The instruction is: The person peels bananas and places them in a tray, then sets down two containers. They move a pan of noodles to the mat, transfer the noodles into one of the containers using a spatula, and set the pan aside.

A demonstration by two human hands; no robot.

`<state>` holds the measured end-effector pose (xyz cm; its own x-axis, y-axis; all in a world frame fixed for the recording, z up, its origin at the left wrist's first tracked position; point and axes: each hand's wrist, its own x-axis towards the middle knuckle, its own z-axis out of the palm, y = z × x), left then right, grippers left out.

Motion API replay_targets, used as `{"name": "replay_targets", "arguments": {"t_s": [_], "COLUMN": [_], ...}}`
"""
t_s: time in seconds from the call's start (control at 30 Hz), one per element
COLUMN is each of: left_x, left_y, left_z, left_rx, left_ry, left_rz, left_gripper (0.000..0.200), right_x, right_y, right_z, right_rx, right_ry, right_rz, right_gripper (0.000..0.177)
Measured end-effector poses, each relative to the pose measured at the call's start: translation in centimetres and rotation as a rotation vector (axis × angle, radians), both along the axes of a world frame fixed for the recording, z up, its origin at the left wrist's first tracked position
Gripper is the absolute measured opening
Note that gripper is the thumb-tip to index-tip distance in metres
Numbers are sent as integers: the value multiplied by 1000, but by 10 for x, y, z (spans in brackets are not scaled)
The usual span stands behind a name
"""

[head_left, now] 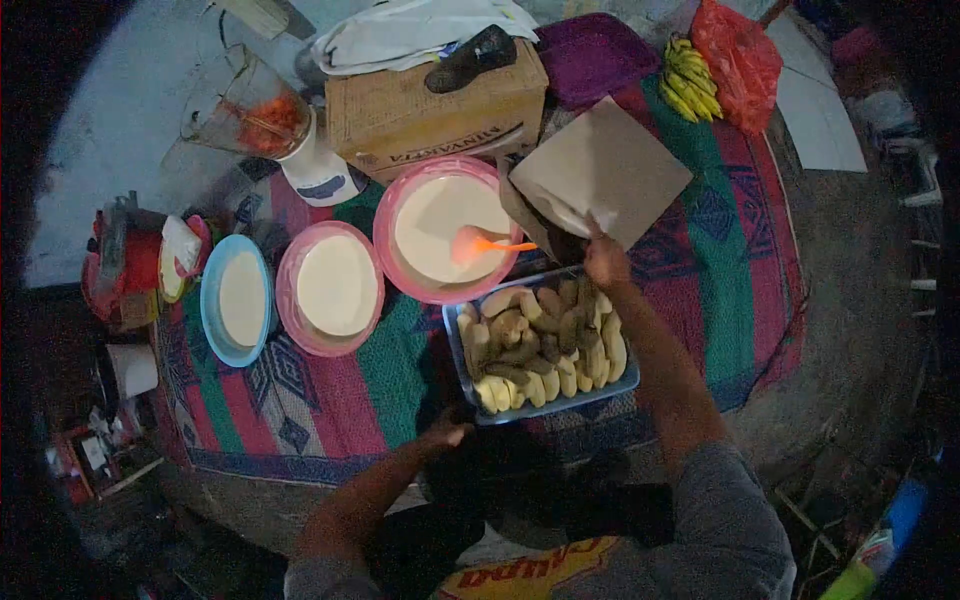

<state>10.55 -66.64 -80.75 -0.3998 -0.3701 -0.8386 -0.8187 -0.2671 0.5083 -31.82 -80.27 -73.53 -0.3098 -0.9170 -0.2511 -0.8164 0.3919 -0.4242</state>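
My right hand [606,262] reaches past the tray's upper right corner, its fingers at the lower edge of a brown cardboard box [605,170] and some clear plastic; whether it grips them is hard to see. My left hand [447,432] is beside the lower left corner of a blue tray [560,404], its fingers dim and their hold unclear. Peeled bananas [545,345] fill the tray in rows. Above and left of it, a large pink basin [395,262] holds pale batter and an orange ladle [485,244].
A smaller pink basin [290,318] and a blue basin [210,322] of pale liquid stand left. Behind are a blender [268,125], a carton [430,110] with a dark object, a purple tray [595,55], yellow bananas [690,82] and a red bag [738,65].
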Motion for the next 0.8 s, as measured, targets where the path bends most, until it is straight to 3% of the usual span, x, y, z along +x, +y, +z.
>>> {"name": "replay_targets", "arguments": {"t_s": [0.03,0.07,0.1,0.17,0.2,0.23,0.33,0.4,0.43,0.47,0.57,0.67,0.73,0.8], "left_x": [0,-1,-4,-7,-7,-9,-32,-45,-47,-50,-57,-65,-65,-67], "left_y": [-1,-5,-8,-12,-16,-17,-27,-27,-21,-15,6,17,16,14], "left_z": [8,15,22,37,44,51,69,79,77,72,64,62,63,63], "left_rx": [-14,138,293,443,548,654,827,914,886,814,511,352,348,349], "left_ry": [2,-73,-141,-195,-34,127,51,14,4,3,-11,-36,-39,-44], "left_rz": [5,126,248,372,444,512,584,635,670,710,816,872,885,895], "left_gripper": [75,62,51,42,40,38,36,36,36,36,36,36,36,36], "right_x": [-13,-24,-32,-42,-43,-41,-8,-5,11,26,53,42,0,-63], "right_y": [2,1,-2,-2,-2,2,18,32,32,31,32,14,10,20], "right_z": [4,8,23,60,74,87,118,56,81,83,72,11,-23,-9], "right_rx": [-192,-387,-405,-528,-538,-470,98,-472,-507,-511,-433,-461,-368,-561], "right_ry": [5,13,21,-257,-252,-332,-673,-621,-155,-159,-43,-97,-308,-479], "right_rz": [37,75,84,-173,-165,-2,-84,399,561,557,338,175,-138,-405], "right_gripper": [62,60,60,49,49,43,35,42,44,44,43,39,31,30]}}
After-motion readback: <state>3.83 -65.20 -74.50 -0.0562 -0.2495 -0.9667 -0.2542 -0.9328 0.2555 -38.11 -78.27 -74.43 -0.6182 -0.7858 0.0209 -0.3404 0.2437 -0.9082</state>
